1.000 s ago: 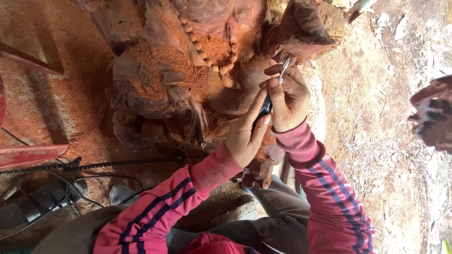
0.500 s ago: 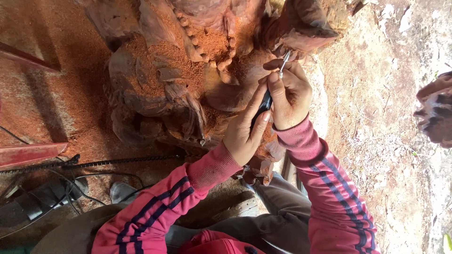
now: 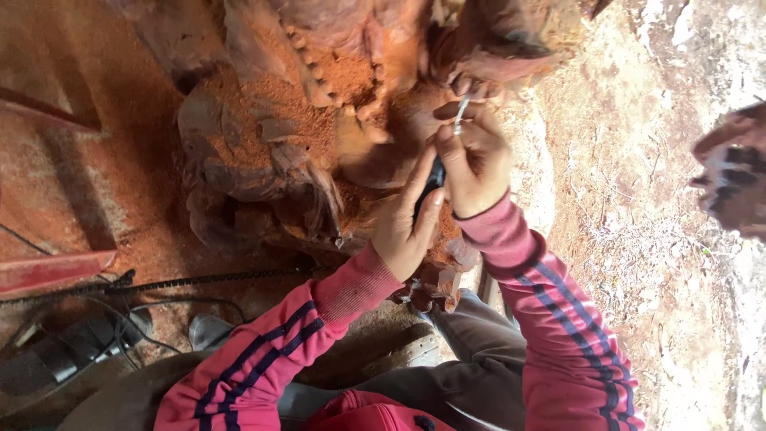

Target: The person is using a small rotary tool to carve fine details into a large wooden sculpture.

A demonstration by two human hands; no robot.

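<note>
Around our work we see a large reddish-brown carved wooden figure (image 3: 319, 120) dusted with orange sawdust, a row of round carved beads (image 3: 315, 72) running down its front. To the left lie a flat red wooden plank (image 3: 48, 271), a black ribbed flexible hose (image 3: 199, 281) and loose black cables (image 3: 120, 335) over a dark bundle on the dusty ground (image 3: 638, 239). At the far right edge a blurred reddish-brown carved piece (image 3: 734, 179) pokes into view. Our grey trouser legs (image 3: 479, 343) and pink striped sleeves (image 3: 558, 319) fill the bottom of the view and hide the base of the carving. Our right hand (image 3: 476, 160) is clenched round a slim rotary carving tool with a dark body and thin silvery bit (image 3: 456, 120); the bit sticks out above the knuckles and its tip meets the wood just under a dark overhanging fold. Our left hand (image 3: 407, 227) sits just below and beside the right, fingers stretched up along the dark body of the tool, steadying it; we cannot tell whether they truly grip it.
</note>
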